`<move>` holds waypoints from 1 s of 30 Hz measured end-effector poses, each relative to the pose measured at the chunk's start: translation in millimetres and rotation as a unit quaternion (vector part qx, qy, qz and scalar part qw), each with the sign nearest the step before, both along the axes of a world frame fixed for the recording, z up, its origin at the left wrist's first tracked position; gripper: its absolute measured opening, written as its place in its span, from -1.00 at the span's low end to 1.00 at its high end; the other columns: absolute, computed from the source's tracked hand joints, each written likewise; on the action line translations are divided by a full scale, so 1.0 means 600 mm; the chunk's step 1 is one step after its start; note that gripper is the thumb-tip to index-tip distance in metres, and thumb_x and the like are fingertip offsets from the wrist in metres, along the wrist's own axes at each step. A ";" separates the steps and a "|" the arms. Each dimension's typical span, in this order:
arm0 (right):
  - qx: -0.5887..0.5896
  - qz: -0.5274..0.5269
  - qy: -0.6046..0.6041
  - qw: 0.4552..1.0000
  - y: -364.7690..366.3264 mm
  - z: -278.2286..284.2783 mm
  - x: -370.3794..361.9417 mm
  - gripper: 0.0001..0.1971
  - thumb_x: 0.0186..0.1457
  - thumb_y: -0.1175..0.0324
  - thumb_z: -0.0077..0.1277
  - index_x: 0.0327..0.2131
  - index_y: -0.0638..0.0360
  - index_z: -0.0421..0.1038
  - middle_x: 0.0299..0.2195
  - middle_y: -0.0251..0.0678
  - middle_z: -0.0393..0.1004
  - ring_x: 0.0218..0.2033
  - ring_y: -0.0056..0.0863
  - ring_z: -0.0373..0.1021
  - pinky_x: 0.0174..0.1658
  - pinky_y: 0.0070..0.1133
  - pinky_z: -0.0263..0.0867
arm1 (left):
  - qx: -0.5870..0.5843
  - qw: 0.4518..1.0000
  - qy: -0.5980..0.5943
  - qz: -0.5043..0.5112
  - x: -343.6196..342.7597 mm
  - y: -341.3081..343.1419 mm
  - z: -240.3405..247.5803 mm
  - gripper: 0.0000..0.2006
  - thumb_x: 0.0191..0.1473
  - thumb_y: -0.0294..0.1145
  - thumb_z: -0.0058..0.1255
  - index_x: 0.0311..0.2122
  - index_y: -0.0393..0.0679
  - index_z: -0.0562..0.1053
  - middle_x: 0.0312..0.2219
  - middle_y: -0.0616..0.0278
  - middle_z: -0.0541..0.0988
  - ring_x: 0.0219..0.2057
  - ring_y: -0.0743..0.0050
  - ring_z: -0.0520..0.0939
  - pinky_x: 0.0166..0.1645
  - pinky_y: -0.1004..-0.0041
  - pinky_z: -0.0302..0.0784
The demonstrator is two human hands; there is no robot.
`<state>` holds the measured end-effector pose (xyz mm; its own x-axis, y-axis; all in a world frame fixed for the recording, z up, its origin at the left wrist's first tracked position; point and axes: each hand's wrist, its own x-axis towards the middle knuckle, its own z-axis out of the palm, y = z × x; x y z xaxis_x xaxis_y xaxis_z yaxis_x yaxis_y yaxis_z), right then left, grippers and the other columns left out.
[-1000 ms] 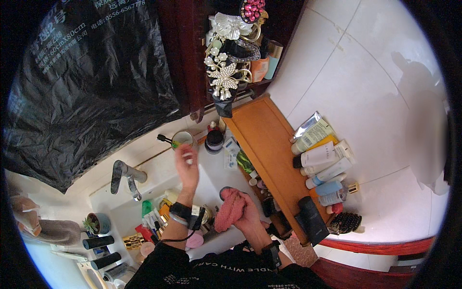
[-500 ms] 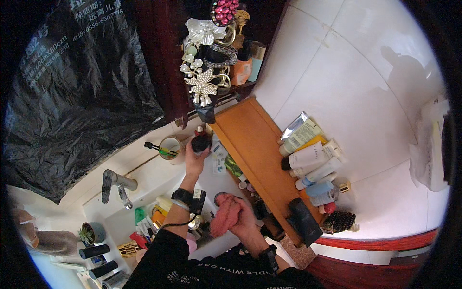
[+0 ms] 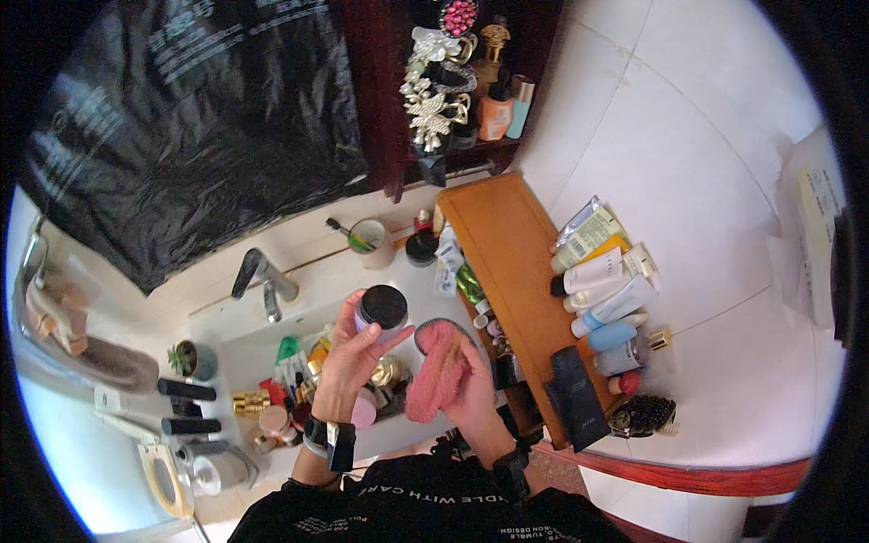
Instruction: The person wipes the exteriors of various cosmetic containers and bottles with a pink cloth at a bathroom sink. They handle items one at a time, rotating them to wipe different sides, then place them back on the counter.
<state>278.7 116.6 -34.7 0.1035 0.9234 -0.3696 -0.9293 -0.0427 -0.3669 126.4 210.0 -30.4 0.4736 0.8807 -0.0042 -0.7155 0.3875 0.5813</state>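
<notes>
My left hand [image 3: 351, 355] is closed around a small jar [image 3: 384, 309] with a black lid and pale sides, held upright above the sink's front half. Just to its right, my right hand [image 3: 471, 385] grips a bunched pinkish-red cloth [image 3: 433, 380]. A dark grey edge shows behind the top of the cloth; I cannot tell whether it belongs to it. On the back ledge stands another dark-lidded jar [image 3: 421, 247], beside a cup [image 3: 371, 244] with toothbrushes in it. Below my left hand, several cosmetics and a pink round container [image 3: 364, 409] lie in the sink.
A faucet [image 3: 264, 282] rises at the sink's back left. An orange-brown board [image 3: 502, 244] slants along the right, with a black pouch [image 3: 577, 398] on its near end. Tubes and bottles [image 3: 615, 299] line the right side. A potted succulent [image 3: 190, 359] stands at left.
My left hand has come back from the rear ledge toward me, bringing a black-lidded jar near the cloth. A dark-lidded jar is left on the ledge. The whole view has shifted.
</notes>
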 end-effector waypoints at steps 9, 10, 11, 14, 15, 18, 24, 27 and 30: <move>0.164 0.237 -0.036 0.957 -0.047 -0.013 -0.017 -0.42 0.28 -0.06 -0.38 0.11 0.24 0.20 -0.06 -0.21 0.38 -0.19 -0.44 0.39 -0.12 -0.55 0.33 | -0.026 0.996 0.081 0.035 -0.041 -0.197 -0.002 -0.55 0.20 -0.20 -0.09 0.16 0.01 0.16 0.06 0.22 0.34 0.10 0.28 0.35 0.12 0.14 0.30; 0.106 0.262 -0.099 0.954 -0.056 -0.018 -0.024 -0.50 0.26 0.03 -0.30 0.08 0.23 0.25 -0.08 -0.24 0.38 -0.20 -0.49 0.37 -0.16 -0.60 0.33 | -0.036 0.994 0.094 0.052 -0.044 -0.211 -0.006 -0.57 0.21 -0.20 -0.10 0.14 0.01 0.17 0.05 0.23 0.34 0.09 0.31 0.36 0.11 0.15 0.30; 0.082 0.267 -0.149 0.948 -0.065 -0.023 -0.033 -0.57 0.25 0.12 -0.21 0.04 0.21 0.29 -0.10 -0.27 0.37 -0.20 -0.55 0.36 -0.20 -0.65 0.33 | -0.043 0.991 0.103 0.069 -0.048 -0.223 -0.009 -0.60 0.21 -0.20 -0.11 0.12 0.02 0.18 0.03 0.24 0.35 0.07 0.33 0.37 0.11 0.16 0.31; 0.153 0.224 -0.327 0.905 -0.094 -0.029 -0.061 -0.71 0.14 0.37 0.03 -0.05 0.18 0.41 -0.15 -0.37 0.35 -0.21 -0.62 0.32 -0.26 -0.68 0.33 | -0.039 0.988 0.118 0.094 -0.066 -0.248 -0.018 -0.71 0.25 -0.22 -0.19 0.05 0.00 0.24 -0.01 0.28 0.37 0.02 0.40 0.40 0.10 0.22 0.32; 0.150 0.218 -0.326 0.908 -0.097 -0.029 -0.068 -0.76 0.01 0.54 0.13 -0.19 0.20 0.47 -0.17 -0.43 0.31 -0.18 -0.62 0.30 -0.25 -0.67 0.33 | -0.029 0.986 0.129 0.097 -0.072 -0.252 -0.020 -0.73 0.26 -0.21 -0.21 0.03 0.00 0.25 0.00 0.27 0.38 0.03 0.39 0.40 0.10 0.23 0.33; 0.152 0.235 -0.331 0.901 -0.107 -0.022 -0.081 -0.82 0.05 0.49 0.12 -0.22 0.18 0.45 -0.25 -0.42 0.35 -0.23 -0.63 0.33 -0.25 -0.69 0.33 | -0.021 0.983 0.149 0.108 -0.082 -0.271 -0.024 -0.78 0.27 -0.25 -0.23 -0.03 -0.01 0.27 -0.02 0.30 0.37 0.01 0.46 0.40 0.09 0.32 0.34; 0.029 0.256 -0.261 0.930 -0.092 -0.006 -0.125 -0.80 0.08 0.45 0.10 -0.19 0.16 0.40 -0.39 -0.45 0.42 -0.36 -0.71 0.35 -0.26 -0.73 0.32 | -0.007 0.979 0.179 0.096 -0.122 -0.289 -0.012 -0.79 0.28 -0.24 -0.26 -0.04 -0.02 0.27 -0.05 0.33 0.38 -0.04 0.48 0.42 0.04 0.35 0.37; 0.152 0.261 -0.305 0.903 -0.096 -0.001 -0.147 -0.75 0.04 0.46 0.14 -0.17 0.18 0.38 -0.29 -0.43 0.39 -0.35 -0.70 0.34 -0.31 -0.69 0.34 | -0.071 0.992 0.079 0.073 -0.156 -0.290 -0.006 -0.76 0.29 -0.15 -0.28 -0.03 0.03 0.28 -0.08 0.33 0.40 -0.06 0.47 0.44 -0.05 0.31 0.44; 0.231 0.255 -0.424 0.838 -0.112 0.002 -0.164 -0.73 0.02 0.46 0.16 -0.19 0.20 0.35 -0.26 -0.41 0.36 -0.35 -0.68 0.33 -0.33 -0.68 0.33 | -0.093 0.987 0.104 0.077 -0.173 -0.306 -0.009 -0.75 0.30 -0.11 -0.32 -0.03 0.07 0.27 -0.12 0.35 0.40 -0.08 0.49 0.46 -0.10 0.33 0.50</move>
